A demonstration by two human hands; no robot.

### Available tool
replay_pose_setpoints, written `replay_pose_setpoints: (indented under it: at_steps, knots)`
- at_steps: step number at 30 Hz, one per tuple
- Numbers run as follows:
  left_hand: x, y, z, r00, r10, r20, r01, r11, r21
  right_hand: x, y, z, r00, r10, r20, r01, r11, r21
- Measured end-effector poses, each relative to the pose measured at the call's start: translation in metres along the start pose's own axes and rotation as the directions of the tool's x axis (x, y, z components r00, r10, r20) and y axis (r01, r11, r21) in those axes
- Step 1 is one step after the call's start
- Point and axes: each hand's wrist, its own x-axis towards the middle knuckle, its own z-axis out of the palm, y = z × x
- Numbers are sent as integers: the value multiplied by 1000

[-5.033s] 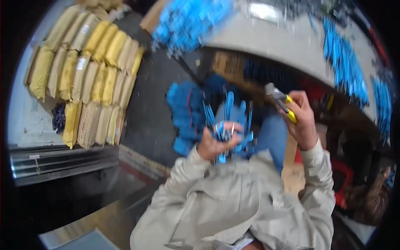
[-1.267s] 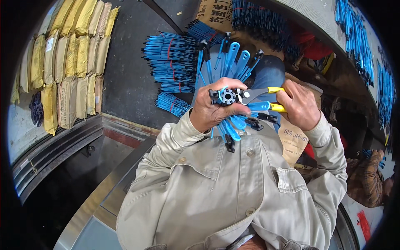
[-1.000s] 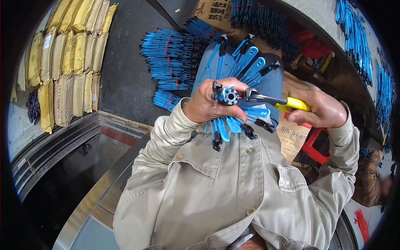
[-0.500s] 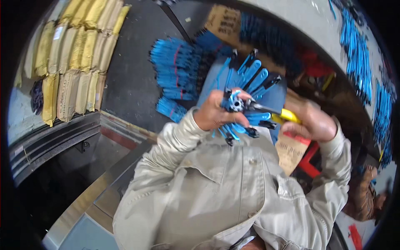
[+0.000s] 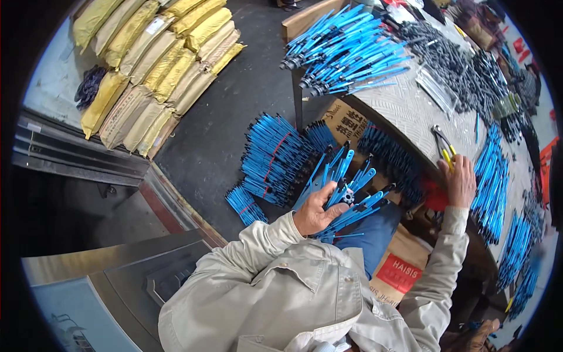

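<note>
Two-handed: pinching blue assy. (image 5: 349, 196) btw thumb/fingers, L hand (image 5: 316, 212); holding yellow-grip pliers (image 5: 447, 156) w/ bent fingers, R hand (image 5: 461, 182).

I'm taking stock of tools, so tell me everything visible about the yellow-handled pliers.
The pliers have a grey, metal-looking head and two yellow handles, perhaps plastic-coated. They are over the pale tabletop, near its edge, head pointing away from the person. The right hand is at the handle ends; how firmly it grips is unclear.
</note>
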Motion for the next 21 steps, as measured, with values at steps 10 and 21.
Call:
replay_pose_setpoints:
  at_steps: [10, 21]
  knots:
    - [107, 81, 7, 944, 328, 40, -324, 894, 311, -69, -205, -34, 987, -26, 159, -160, -36, 987]
    - [184, 125, -112, 406, 892, -201, -542, 412, 733, 140, -204, -34, 946, 28, 322, -282, -416, 865]
